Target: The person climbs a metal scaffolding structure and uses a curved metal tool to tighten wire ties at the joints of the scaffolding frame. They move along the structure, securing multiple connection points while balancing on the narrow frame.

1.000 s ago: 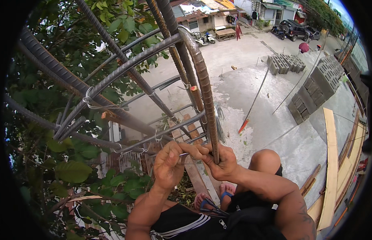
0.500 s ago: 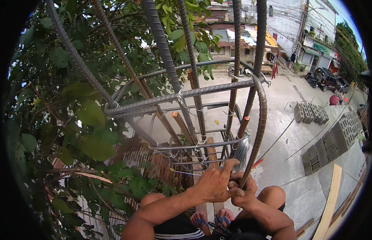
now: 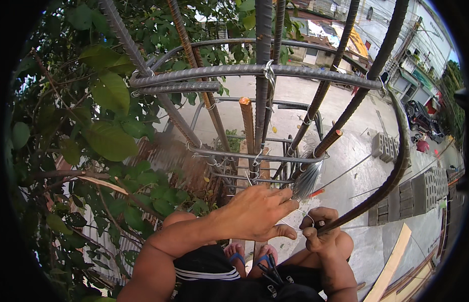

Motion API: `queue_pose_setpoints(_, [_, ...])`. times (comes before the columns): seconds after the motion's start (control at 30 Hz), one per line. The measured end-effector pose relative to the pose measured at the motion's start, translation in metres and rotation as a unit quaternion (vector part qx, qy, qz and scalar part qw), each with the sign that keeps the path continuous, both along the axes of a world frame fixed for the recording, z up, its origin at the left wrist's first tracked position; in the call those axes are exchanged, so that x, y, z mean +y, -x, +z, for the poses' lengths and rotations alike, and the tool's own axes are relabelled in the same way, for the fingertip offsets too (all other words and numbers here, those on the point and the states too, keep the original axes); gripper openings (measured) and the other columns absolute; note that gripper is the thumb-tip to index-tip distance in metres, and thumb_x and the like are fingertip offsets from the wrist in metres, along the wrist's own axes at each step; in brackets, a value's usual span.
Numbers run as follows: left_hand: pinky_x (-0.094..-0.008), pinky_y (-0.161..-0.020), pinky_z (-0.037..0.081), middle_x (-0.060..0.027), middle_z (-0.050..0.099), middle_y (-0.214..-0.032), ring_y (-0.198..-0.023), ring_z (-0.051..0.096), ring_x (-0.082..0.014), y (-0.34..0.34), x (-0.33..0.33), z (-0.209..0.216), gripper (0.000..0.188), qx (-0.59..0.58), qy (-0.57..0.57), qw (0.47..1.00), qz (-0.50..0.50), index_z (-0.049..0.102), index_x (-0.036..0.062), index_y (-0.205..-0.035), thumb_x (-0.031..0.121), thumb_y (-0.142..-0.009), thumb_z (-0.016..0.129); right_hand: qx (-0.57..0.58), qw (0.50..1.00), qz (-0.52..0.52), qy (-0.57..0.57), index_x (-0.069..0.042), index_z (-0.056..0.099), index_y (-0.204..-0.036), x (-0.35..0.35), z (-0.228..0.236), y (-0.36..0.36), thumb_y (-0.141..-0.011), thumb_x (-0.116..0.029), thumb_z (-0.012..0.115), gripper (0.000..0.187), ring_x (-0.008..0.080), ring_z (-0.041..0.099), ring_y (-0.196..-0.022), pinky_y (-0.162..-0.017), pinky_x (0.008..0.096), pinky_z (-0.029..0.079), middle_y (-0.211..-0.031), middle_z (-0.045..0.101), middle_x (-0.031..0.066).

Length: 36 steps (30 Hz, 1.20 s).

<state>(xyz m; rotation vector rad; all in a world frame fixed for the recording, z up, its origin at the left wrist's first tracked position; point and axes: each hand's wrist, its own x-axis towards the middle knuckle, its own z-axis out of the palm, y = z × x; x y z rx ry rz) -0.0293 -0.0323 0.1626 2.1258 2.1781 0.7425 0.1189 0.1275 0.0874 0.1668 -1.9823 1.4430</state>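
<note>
In the head view, the left hand (image 3: 257,214) reaches in from the lower left, palm down and half open, its fingers loosely bent and its thumb spread away from them. I cannot tell whether it has hold of the thin wire (image 3: 311,216) looping between it and the right hand (image 3: 325,240). The right hand is closed, thumb and curled fingers around the lower end of a bent bar (image 3: 407,136), which curves down from the right side of a cage of steel bars (image 3: 263,45).

The cage stands upright just beyond the hands, its bars tied with wire at the crossings. A bundle of grey wires (image 3: 307,183) hangs at its lower right, near the left fingertips. Broad green leaves (image 3: 108,143) crowd the left. Below the hands are feet in blue-strapped sandals (image 3: 238,255). Well apart, on the right, are hollow grey blocks (image 3: 430,189) and a pale board (image 3: 390,261).
</note>
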Motion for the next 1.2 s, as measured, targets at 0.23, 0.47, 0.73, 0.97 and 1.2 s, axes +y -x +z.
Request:
queue_pose_setpoints(0.23, [-0.0401, -0.067, 0.048, -0.0118, 0.057, -0.09, -0.08, 0.062, -0.0296, -0.002, -0.003, -0.001, 0.036, -0.016, 0.095, 0.995, 0.019, 0.058, 0.0046, -0.102, 0.025, -0.073, 0.066, -0.123, 0.954, 0.078, -0.262, 0.001, 0.049, -0.121, 0.015, 0.021, 0.006, -0.068, -0.013, 0.075, 0.061, 0.0261, 0.06, -0.063, -0.054, 0.0333, 0.048, -0.075, 0.059, 0.0105])
queue_pose_setpoints(0.47, [-0.0393, -0.058, 0.047, -0.0064, 0.056, -0.09, -0.071, 0.061, -0.0278, -0.003, -0.007, -0.01, 0.041, -0.013, 0.082, 0.995, 0.054, 0.058, 0.0111, -0.11, 0.028, -0.074, 0.068, -0.178, 0.927, 0.05, -0.326, 0.003, 0.042, -0.126, 0.002, 0.006, 0.009, -0.075, -0.017, 0.067, 0.06, 0.0306, 0.06, -0.073, -0.058, 0.0358, 0.05, -0.09, 0.055, 0.0169])
queue_pose_setpoints(0.73, [-0.0363, -0.052, 0.043, -0.0048, 0.056, -0.075, -0.058, 0.057, -0.0256, -0.012, -0.006, -0.002, 0.036, 0.047, 0.15, 0.985, 0.077, 0.064, 0.0121, -0.097, 0.028, -0.067, 0.075, -0.125, 0.958, 0.077, -0.248, 0.003, 0.045, -0.114, -0.002, -0.01, 0.006, -0.081, -0.019, 0.06, 0.042, 0.0359, 0.057, -0.082, -0.065, 0.0427, 0.047, -0.093, 0.053, 0.0191])
queue_pose_setpoints(0.97, [-0.0358, -0.059, 0.045, -0.0101, 0.059, -0.079, -0.069, 0.056, -0.0249, -0.02, -0.006, 0.023, 0.024, 0.0, 0.085, 0.995, -0.055, 0.06, 0.0063, -0.094, 0.013, -0.072, 0.068, -0.076, 0.962, 0.257, -0.056, 0.003, 0.047, -0.099, -0.002, -0.001, -0.002, -0.092, -0.029, 0.048, 0.034, 0.0442, 0.053, -0.077, -0.064, 0.0489, 0.041, -0.078, 0.054, 0.0239])
queue_pose_setpoints(1.2, [-0.0287, -0.047, 0.042, -0.0071, 0.059, -0.064, -0.053, 0.055, -0.0198, 0.007, -0.005, -0.007, 0.021, -0.454, 0.078, 0.888, -0.003, 0.062, 0.0026, -0.074, 0.019, -0.07, 0.075, -0.085, 0.948, 0.301, 0.055, 0.003, 0.049, -0.099, -0.013, 0.014, 0.001, -0.093, -0.034, 0.048, 0.037, 0.0375, 0.053, -0.069, -0.062, 0.0435, 0.04, -0.074, 0.053, 0.0208])
